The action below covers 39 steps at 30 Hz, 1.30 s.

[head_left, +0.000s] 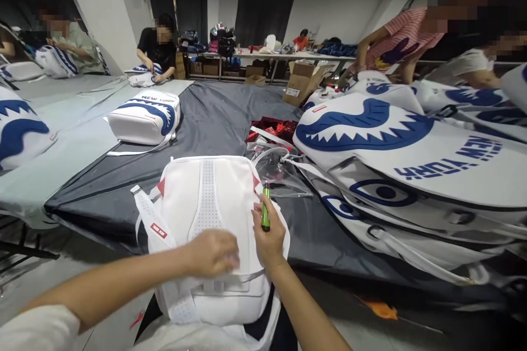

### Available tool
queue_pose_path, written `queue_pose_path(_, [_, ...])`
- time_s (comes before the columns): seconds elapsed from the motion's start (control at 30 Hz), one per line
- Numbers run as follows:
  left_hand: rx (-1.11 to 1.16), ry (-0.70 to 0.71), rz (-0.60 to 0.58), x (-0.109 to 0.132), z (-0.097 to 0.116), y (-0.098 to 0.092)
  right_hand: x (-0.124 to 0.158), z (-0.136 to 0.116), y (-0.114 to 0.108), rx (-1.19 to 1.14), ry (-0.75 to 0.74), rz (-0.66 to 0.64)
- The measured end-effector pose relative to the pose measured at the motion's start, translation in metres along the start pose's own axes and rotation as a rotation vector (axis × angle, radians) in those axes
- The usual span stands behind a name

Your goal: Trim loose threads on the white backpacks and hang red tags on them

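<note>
A white backpack (239, 186) leans in front of me, its padded back with a dotted grey centre strip facing up. In my right hand (272, 236) is a short green stick-shaped tool with black ends (265, 211), held upright at the bag's right side; its exact kind is unclear. My left hand (214, 252) hovers over the lower middle of the back panel, fingers curled and smeared by motion. Whether it holds anything cannot be seen. A shoulder strap with a red label (158, 229) lies along the bag's left side.
Finished-looking white backpacks with blue shark mouths (370, 126) are piled on my right. Another backpack (144, 118) stands left on the dark-covered table (214, 115). Clear plastic (284, 175) and red foil (278, 129) lie beyond my bag. Several people work around the tables.
</note>
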State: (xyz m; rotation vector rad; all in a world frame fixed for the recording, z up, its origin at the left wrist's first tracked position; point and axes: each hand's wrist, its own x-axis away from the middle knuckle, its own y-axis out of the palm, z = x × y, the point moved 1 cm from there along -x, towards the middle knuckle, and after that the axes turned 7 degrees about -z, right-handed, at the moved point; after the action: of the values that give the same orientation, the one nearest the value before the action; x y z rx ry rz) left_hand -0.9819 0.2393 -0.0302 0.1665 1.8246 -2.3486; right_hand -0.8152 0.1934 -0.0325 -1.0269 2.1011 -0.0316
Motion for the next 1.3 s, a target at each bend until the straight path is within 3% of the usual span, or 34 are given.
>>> queue_pose_path(0.1, [-0.251,-0.064,0.098,-0.026,-0.049,-0.039,0.019,0.017,0.002,0.156,-0.102,0.023])
queue_pose_path(0.2, [-0.389,0.024,-0.002,-0.072,-0.076,-0.057,0.022,0.014,0.002,0.156,-0.119,0.049])
queue_pose_path(0.3, [-0.408,0.102,-0.119,-0.1,-0.083,-0.063,0.023,0.012,0.002,0.171,-0.129,0.072])
queue_pose_path(0.4, [-0.367,0.129,-0.208,-0.105,-0.093,-0.078,0.026,0.016,0.004,0.193,-0.166,0.028])
queue_pose_path(0.5, [-0.341,0.041,-0.258,-0.104,-0.119,-0.106,0.029,0.021,0.006,0.14,-0.152,0.009])
queue_pose_path(0.63, [-0.262,-0.078,-0.229,-0.103,-0.147,-0.132,0.03,0.023,0.005,0.087,-0.151,0.02])
queue_pose_path(0.73, [-0.275,-0.078,-0.12,-0.098,-0.137,-0.125,0.028,0.02,-0.001,0.004,-0.02,0.044])
queue_pose_path(0.9, [-0.27,-0.051,-0.057,-0.074,-0.084,-0.08,0.011,0.005,-0.02,-0.258,0.346,0.155])
queue_pose_path(1.0, [-0.238,-0.148,0.044,-0.061,-0.062,-0.057,0.002,-0.005,-0.025,-0.331,0.411,0.094])
queue_pose_path(1.1, [-0.239,-0.192,0.115,-0.055,-0.055,-0.043,0.001,-0.007,-0.025,-0.328,0.491,0.05])
queue_pose_path(1.3, [-0.246,-0.03,0.339,-0.047,-0.058,-0.026,0.007,-0.007,-0.024,-0.067,0.431,0.041])
